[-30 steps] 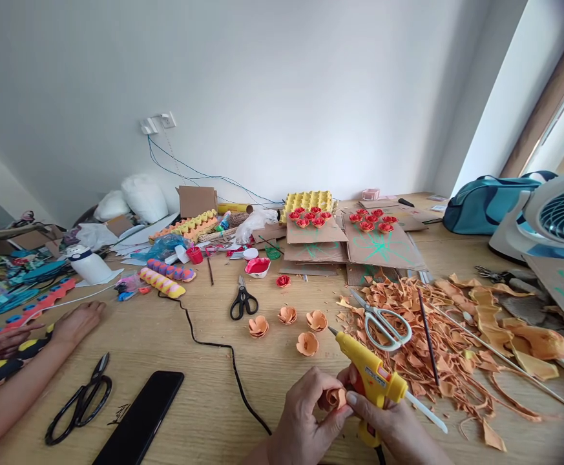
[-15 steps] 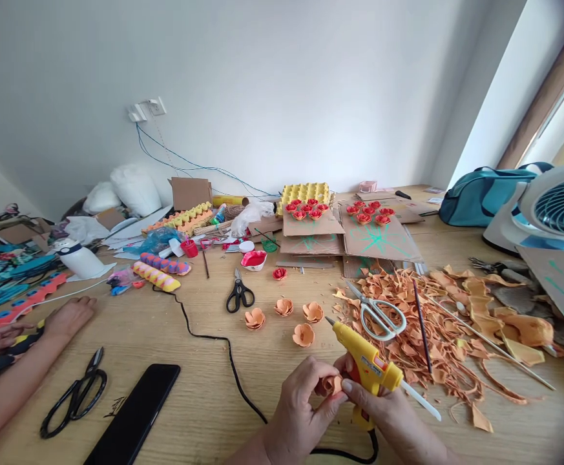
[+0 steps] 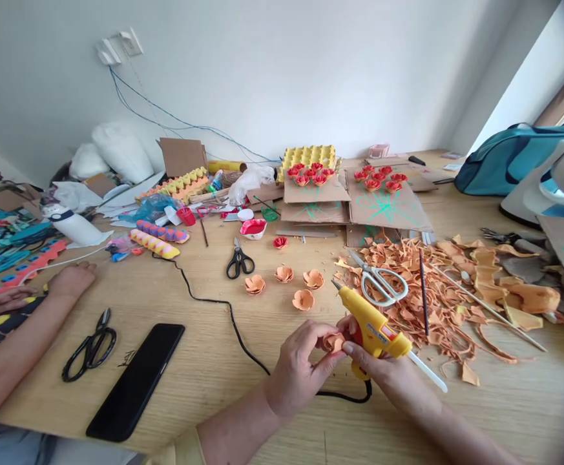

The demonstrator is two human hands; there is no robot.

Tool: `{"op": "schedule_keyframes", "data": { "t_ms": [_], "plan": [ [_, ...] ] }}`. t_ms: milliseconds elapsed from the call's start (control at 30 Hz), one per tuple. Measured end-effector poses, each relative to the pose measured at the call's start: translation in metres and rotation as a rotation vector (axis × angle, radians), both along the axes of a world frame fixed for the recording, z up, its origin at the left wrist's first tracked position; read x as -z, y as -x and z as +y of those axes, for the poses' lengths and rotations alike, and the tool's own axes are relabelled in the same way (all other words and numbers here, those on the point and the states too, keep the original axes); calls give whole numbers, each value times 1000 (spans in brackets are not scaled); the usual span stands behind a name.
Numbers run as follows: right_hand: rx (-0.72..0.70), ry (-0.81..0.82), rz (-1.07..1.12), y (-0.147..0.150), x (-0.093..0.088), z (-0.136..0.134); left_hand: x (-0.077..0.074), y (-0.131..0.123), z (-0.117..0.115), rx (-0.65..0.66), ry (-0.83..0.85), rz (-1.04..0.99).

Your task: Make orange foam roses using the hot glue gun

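At lower centre, the left hand (image 3: 301,371) and right hand (image 3: 388,381) pinched an orange paper flower (image 3: 333,341) together, the right also gripping a glue gun (image 3: 371,325), its nozzle angled away from the flower.

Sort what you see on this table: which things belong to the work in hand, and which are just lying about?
In use: small orange flower in the left hand; yellow glue gun in the right hand.
Lying about: black phone; large black scissors; white-handled scissors; blue bag.
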State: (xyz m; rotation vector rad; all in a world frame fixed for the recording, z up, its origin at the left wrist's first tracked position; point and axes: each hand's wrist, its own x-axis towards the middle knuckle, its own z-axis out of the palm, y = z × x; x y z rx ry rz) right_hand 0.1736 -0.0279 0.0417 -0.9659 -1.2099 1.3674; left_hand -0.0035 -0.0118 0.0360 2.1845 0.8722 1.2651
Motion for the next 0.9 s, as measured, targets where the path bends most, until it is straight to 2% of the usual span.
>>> {"op": "schedule_keyframes", "data": {
  "t_ms": [200,500,900],
  "plan": [
    [-41,-3,-51,-1,-6,0,-7,-1,-2,14,16,1],
    [-25,-15,-85,1,-12,-2,-5,-2,-3,16,27,6],
    [-2,-43,-122,0,-3,-1,-4,0,2,45,10,23]
  ]
}}
